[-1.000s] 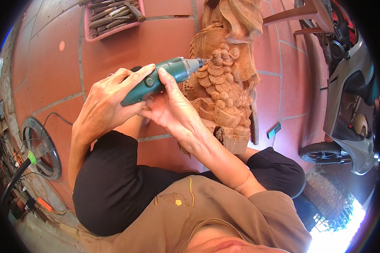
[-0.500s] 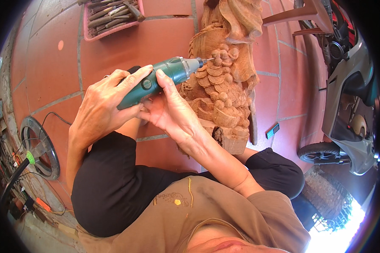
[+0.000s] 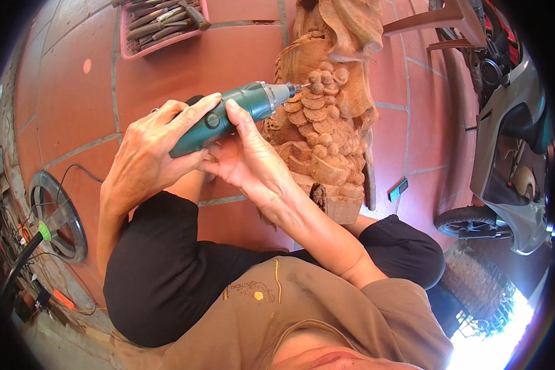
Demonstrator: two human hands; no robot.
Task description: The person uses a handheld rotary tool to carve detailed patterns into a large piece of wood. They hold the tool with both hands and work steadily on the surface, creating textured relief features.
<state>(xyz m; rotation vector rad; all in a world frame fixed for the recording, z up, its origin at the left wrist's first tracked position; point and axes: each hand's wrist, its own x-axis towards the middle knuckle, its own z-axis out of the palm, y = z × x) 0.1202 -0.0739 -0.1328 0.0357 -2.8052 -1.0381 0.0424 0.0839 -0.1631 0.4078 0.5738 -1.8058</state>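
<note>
A green rotary tool (image 3: 251,101) with a grey nose is held between both my hands, tilted up to the right. My left hand (image 3: 151,145) wraps around its rear body, with the thumb beneath. From below, my right hand (image 3: 246,157) grips its middle, the thumb lying along the side. The thin bit reaches the cluster of round beads on a brown wood carving (image 3: 317,123), at or very near one bead; contact is too small to tell. The carving lies in front of me, with draped folds at its far end and scale-like discs lower down.
A pink basket (image 3: 161,46) of chisels sits at the far left. On the left stands a fan (image 3: 58,216) with cables nearby. A small phone (image 3: 398,190) lies on the tiles right of the carving. A motorbike (image 3: 515,166) and a brown plastic chair (image 3: 441,24) are on the right.
The tool and both hands have shifted very slightly to the left. The grip is the same, and the carving stays in place.
</note>
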